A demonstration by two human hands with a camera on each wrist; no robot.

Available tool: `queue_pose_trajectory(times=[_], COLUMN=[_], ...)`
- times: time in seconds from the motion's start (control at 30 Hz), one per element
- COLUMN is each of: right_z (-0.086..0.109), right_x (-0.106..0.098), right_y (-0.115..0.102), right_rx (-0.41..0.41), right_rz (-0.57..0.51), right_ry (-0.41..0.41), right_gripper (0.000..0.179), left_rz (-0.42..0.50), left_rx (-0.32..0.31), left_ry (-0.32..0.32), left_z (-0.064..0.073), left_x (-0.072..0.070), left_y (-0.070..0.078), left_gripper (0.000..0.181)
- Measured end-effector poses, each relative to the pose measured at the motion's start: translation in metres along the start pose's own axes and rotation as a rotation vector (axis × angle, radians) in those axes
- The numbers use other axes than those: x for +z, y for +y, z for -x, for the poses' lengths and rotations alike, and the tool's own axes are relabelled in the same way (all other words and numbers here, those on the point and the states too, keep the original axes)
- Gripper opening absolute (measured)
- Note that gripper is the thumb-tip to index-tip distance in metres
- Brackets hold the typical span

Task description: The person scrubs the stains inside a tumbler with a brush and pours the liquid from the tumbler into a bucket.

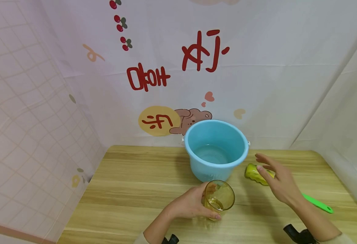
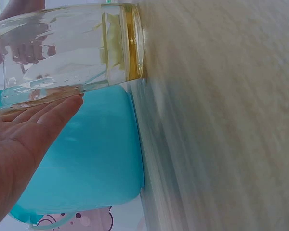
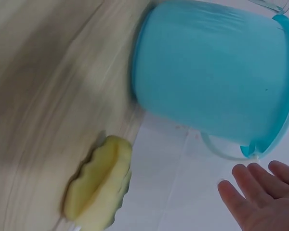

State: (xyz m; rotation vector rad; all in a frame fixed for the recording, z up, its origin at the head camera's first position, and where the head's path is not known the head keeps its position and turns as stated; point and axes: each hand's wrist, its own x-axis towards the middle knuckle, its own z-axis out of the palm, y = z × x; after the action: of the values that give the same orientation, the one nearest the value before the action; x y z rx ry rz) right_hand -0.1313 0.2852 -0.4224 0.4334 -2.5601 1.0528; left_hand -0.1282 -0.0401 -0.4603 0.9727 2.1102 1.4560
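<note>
An amber glass (image 1: 219, 196) stands near the middle of the table, and my left hand (image 1: 193, 203) grips its side, thumb at the front and fingers behind. Up close in the left wrist view, that glass (image 2: 67, 48) is see-through with a thick base by the tabletop. My right hand (image 1: 279, 179) holds nothing; its fingers are spread and gently bent above a yellow sponge (image 1: 253, 173) with wavy edges. A bright green handle (image 1: 317, 203) shows past the right forearm; whether it joins the sponge is hidden. Behind the glass is a light blue bucket (image 1: 209, 171), with what looks like water inside.
The wooden table (image 1: 129, 189) meets a printed white cloth wall (image 1: 273, 84) at the back, and more cloth closes off both sides. The bucket's thin handle (image 3: 221, 153) hangs down on its far side.
</note>
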Motion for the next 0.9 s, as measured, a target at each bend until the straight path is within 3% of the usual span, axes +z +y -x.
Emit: queue_pose_trajectory(times=[0.37, 0.6, 0.9], right_z=[-0.019, -0.030, -0.042], right_x=[0.012, 0.017, 0.025], right_y=[-0.009, -0.015, -0.019], right_rx=[0.068, 0.159, 0.241], right_rz=[-0.015, -0.051, -0.113], right_ry=[0.033, 0.005, 0.025], right_gripper=[0.036, 0.041, 0.051], left_rz=[0.030, 0.023, 0.009], left_rx=[-0.007, -0.010, 0.000], left_ry=[-0.015, -0.013, -0.010], left_z=[0.000, 0.000, 0.000], left_x=[-0.001, 0.000, -0.001], left_y=[0.001, 0.001, -0.001], left_gripper=[0.085, 0.084, 0.086])
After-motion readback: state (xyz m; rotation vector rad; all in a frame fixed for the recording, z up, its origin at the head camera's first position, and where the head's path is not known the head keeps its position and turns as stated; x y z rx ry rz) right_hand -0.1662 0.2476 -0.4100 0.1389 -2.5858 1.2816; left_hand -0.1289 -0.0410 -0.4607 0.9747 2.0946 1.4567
